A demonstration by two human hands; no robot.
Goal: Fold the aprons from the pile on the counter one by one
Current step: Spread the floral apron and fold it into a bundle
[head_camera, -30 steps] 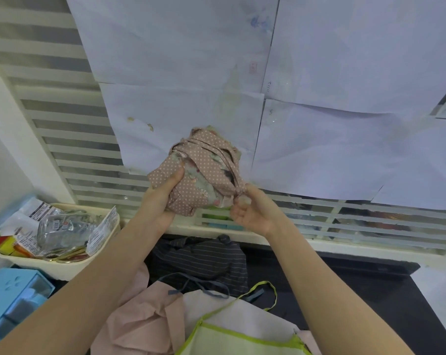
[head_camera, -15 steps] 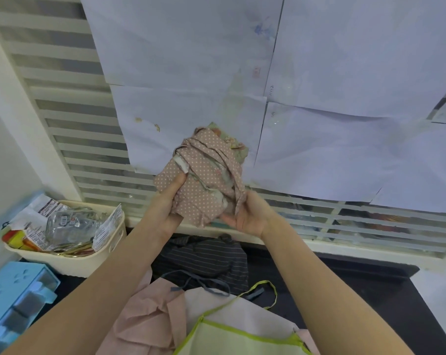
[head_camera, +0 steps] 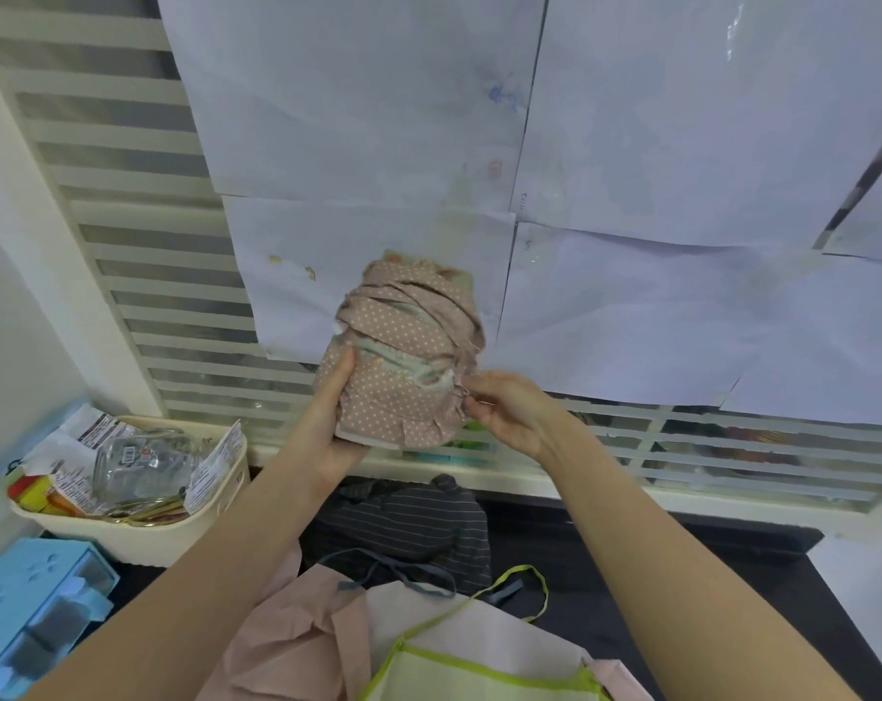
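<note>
Two hands hold a bundled dotted apron [head_camera: 403, 366] up before a papered window. The left hand [head_camera: 335, 427] grips its side – the right hand [head_camera: 509, 409] pinches a strap end. More aprons [head_camera: 413, 614] lie piled on the counter [head_camera: 646, 589] below.

1. A black counter [head_camera: 605, 589] carries everything.
2. A dark striped apron [head_camera: 403, 523] lies bunched near its back edge.
3. A pink apron [head_camera: 297, 645] and a green-trimmed apron [head_camera: 479, 655] overlap in front.
4. A cream basket [head_camera: 175, 538] and a blue box [head_camera: 29, 609] stand left.
</note>
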